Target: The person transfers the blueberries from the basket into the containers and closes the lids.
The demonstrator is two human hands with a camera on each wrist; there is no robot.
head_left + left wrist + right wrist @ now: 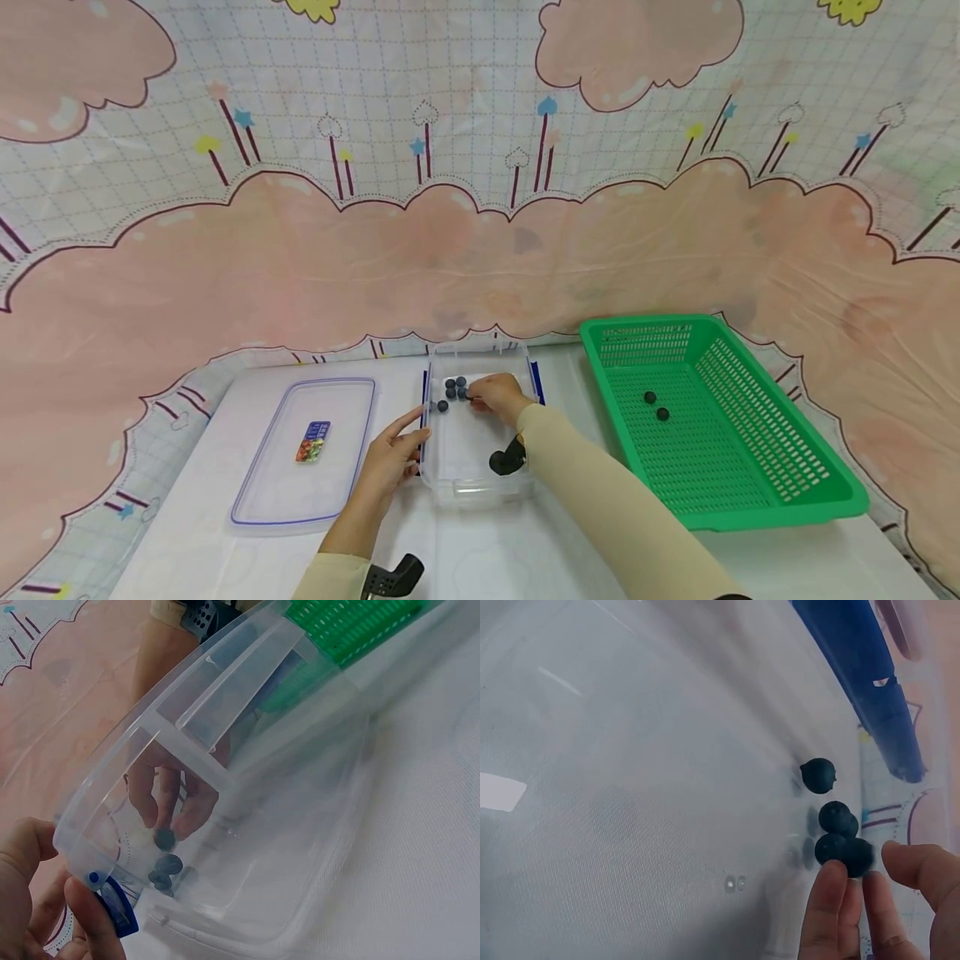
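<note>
A clear plastic box (480,487) with blue side latches stands on the table, several blueberries (442,406) inside near its left wall. My right hand (497,396) reaches down into it, thumb and fingertips pinching one blueberry (856,856) beside the others. In the left wrist view, that blueberry (164,839) shows through the wall at the fingertips. My left hand (393,454) holds the box's left side, with fingers at the rim and around the blue latch (118,906).
To the right, a green perforated basket (637,454) has two dark blueberries (656,406) on its floor. On the left lies a clear lid (258,467) with a blue edge and a printed label (312,442). A patterned cloth (480,275) hangs behind the table.
</note>
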